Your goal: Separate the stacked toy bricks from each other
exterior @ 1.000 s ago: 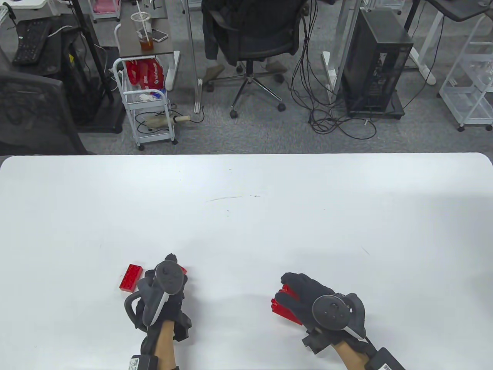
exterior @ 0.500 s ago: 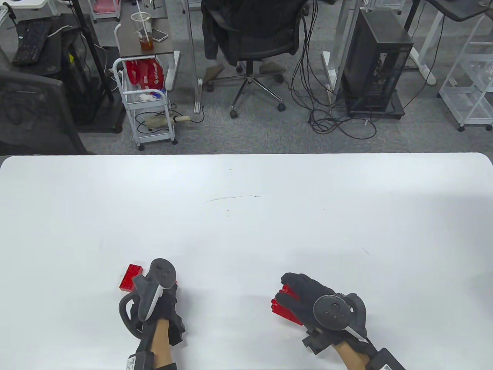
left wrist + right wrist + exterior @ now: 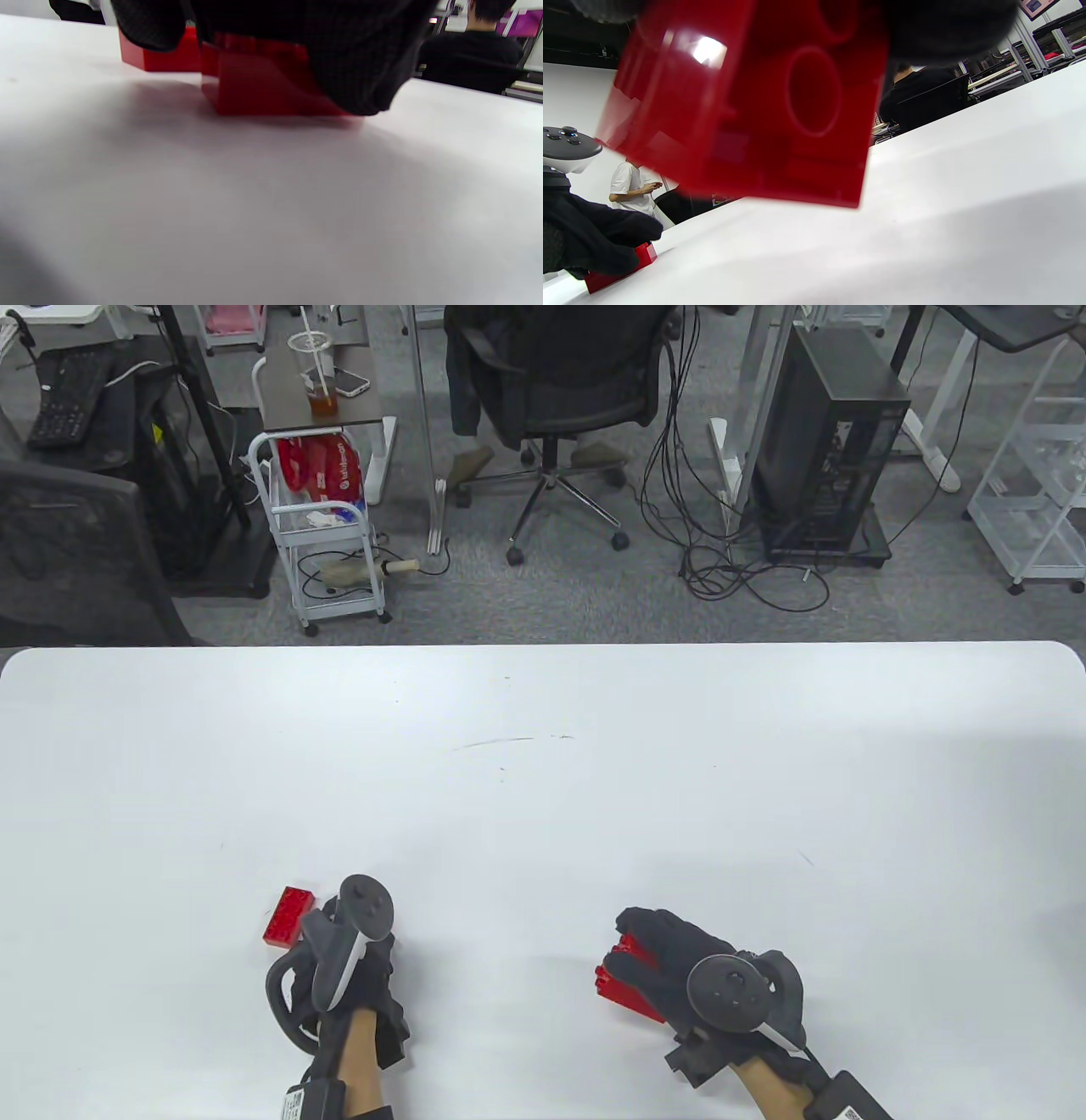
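Office floor fills the upper part of the table view, with a black swivel chair (image 3: 556, 398) at top centre and a dark computer tower (image 3: 827, 449) toward the upper right, while the white table (image 3: 543, 780) spans the whole lower half. At lower right of that view the right hand (image 3: 691, 967) lies curled over a stack of red bricks (image 3: 624, 980); its fingers wrap the stack from above, and the right wrist view shows the stack (image 3: 755, 106) gripped and tilted clear of the tabletop, its hollow underside facing the camera. At lower left the left hand (image 3: 348, 963) rests low on the table with its tracker on top — the left wrist view shows its gloved fingers (image 3: 339, 55) pressing down on a red brick under the hand (image 3: 263, 84), which sits flat on the surface. Whether those fingers wrap that brick or only bear on it I cannot tell. Just beside the left hand, to its upper left, lies a loose red brick (image 3: 288, 914) — studs up, flat on the table, well apart from the stack.
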The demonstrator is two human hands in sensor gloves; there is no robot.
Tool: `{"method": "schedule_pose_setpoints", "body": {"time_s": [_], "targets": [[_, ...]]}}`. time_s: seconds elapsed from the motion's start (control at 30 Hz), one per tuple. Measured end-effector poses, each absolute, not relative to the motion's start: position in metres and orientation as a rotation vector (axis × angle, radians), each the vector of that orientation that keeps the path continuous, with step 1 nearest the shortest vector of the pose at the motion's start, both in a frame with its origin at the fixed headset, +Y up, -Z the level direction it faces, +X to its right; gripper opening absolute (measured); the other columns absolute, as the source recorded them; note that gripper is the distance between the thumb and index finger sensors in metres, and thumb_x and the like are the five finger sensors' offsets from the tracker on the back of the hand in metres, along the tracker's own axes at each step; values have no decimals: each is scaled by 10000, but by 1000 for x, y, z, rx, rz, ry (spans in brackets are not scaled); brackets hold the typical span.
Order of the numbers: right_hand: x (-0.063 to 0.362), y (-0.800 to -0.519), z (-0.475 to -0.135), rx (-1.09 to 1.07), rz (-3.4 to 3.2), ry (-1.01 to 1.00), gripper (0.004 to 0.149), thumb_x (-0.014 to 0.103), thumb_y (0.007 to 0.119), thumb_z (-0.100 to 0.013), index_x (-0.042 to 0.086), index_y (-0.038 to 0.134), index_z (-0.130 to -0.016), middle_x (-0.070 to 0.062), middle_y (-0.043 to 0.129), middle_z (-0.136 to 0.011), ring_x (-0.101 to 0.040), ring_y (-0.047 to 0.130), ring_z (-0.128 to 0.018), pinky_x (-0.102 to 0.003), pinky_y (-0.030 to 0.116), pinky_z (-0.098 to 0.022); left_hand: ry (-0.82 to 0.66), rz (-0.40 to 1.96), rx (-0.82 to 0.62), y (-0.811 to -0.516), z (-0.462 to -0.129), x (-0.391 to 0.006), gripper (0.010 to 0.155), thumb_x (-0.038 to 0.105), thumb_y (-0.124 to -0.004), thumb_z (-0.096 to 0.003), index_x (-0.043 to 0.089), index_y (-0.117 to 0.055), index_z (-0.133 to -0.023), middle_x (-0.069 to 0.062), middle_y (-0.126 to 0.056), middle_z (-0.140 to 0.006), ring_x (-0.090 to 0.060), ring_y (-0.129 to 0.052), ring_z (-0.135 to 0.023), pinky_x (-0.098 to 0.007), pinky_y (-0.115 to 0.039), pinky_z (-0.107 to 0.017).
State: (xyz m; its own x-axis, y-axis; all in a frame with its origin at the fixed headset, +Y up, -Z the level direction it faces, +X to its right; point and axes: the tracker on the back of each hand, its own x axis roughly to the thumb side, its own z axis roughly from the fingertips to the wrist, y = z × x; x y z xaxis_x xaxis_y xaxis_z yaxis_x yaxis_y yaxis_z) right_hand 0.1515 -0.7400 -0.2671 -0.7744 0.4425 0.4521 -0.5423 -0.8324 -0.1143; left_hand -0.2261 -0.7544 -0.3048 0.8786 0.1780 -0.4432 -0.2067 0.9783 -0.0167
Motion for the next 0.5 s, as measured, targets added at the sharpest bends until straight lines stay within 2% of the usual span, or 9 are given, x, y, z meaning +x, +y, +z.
{"method": "schedule_pose_setpoints", "body": {"time_s": [0.1, 0.2, 0.4, 0.5], "targets": [[151, -740, -267, 563, 2525, -326, 639, 688, 545, -469, 280, 710, -931, -29, 901, -747, -239, 990, -454, -381, 876, -238, 442, 199, 9, -744, -300, -220, 792, 454, -870, -418, 283, -554, -1123, 9, -711, -1123, -275, -795, -983, -523, -685, -742], [151, -740, -267, 560, 2525, -328, 638, 689, 543, -469, 286, 702, -937, -29, 898, -761, -237, 989, -462, -380, 877, -246, 367, 226, 93, -731, -294, -208, 795, 469, -861, -415, 290, -548, -1123, 16, -707, -1126, -272, -794, -987, -522, -688, -743], [152, -739, -267, 514, 2511, -346, 639, 693, 534, -475, 288, 696, -942, -27, 895, -780, -228, 988, -480, -374, 878, -263, 105, 356, 162, -717, -285, -178, 804, 500, -838, -414, 291, -533, -1128, 12, -683, -1143, -280, -773, -1009, -531, -678, -747], [153, -737, -266, 491, 2488, -366, 643, 696, 529, -475, 289, 692, -945, -23, 891, -785, -221, 988, -492, -368, 882, -276, -54, 396, 119, -715, -282, -159, 826, 519, -823, -413, 284, -504, -1138, -2, -655, -1161, -286, -751, -1028, -531, -662, -758]]}}
